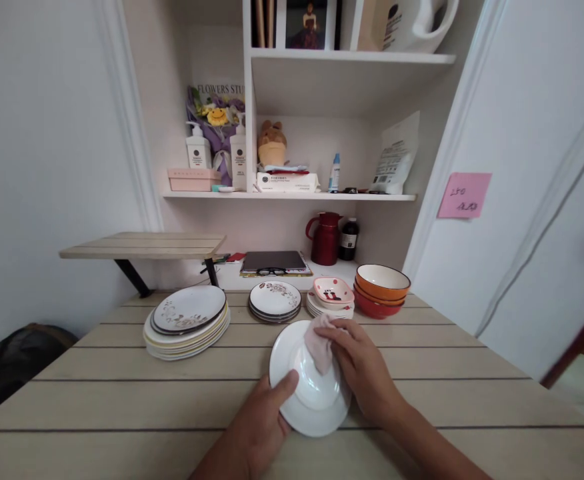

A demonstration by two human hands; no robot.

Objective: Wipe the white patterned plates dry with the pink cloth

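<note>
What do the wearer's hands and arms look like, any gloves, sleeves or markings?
Both are bare: the left hand and right hand show no gloves, rings or watch. No sleeve shows on the visible part of either forearm, and I see no cables or markings. Fingernails are too small to judge.

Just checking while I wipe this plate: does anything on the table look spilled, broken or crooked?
Nothing stands out: no visible spill or breakage. The large plates and bowls sit stacked, and the white plate in your left hand looks whole where it shows.
</note>
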